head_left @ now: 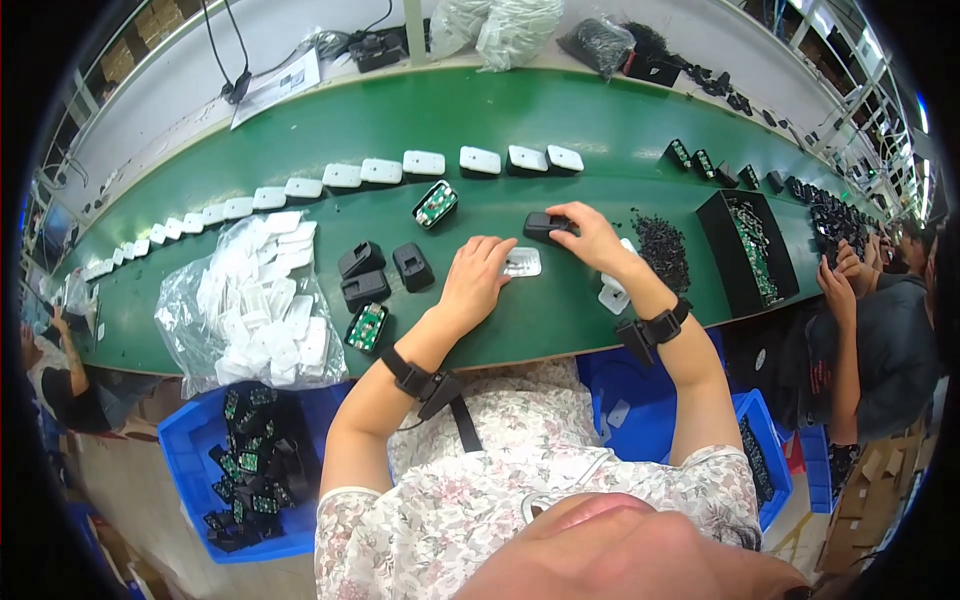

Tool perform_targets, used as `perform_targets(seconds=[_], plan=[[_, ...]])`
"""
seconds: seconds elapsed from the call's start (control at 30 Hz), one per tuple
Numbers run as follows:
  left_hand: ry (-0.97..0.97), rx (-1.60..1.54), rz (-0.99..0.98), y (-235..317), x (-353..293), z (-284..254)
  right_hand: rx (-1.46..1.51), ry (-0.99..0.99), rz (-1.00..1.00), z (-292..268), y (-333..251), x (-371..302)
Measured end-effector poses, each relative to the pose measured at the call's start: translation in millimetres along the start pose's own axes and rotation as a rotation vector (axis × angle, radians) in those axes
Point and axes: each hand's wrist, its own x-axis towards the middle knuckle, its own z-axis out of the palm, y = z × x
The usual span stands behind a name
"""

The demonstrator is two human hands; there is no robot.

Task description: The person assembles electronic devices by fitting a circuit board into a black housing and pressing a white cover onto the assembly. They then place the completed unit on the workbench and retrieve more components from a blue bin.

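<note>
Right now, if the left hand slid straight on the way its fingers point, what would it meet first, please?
Most likely the white cover lying flat at the left hand's fingertips; beyond it sits the black housing in the right hand, though depth is unclear.

At frame centre, the right hand [592,236] grips a black housing [546,225]; the left hand [472,281] touches a white cover [522,263]. Both rest on the green belt [560,130].

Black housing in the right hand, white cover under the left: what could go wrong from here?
1. The right hand pinches the black housing by its end only; it could slip or twist.
2. The left hand rests beside the white cover, which could get nudged along the green belt.
3. The pile of small black parts lies close to the right wrist; a sweep could scatter it.
</note>
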Motion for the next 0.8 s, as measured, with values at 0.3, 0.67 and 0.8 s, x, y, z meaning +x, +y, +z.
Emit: perform_targets(seconds=[0.3, 0.67, 0.8], plan=[[0.072, -0.119, 0.032, -4.3, -2.9, 5.4, 0.025, 0.066, -0.001, -0.8, -13.1, -7.8], [0.168, -0.212, -0.165, -14.0, -28.7, -17.1, 0.148, -0.008, 0.022, -11.6, -52.6, -18.6], [0.171, -0.257, -0.137, -14.9, -32.4, -11.1, 0.085, -0.089, -0.028, -3.4, -60.2, -19.3]])
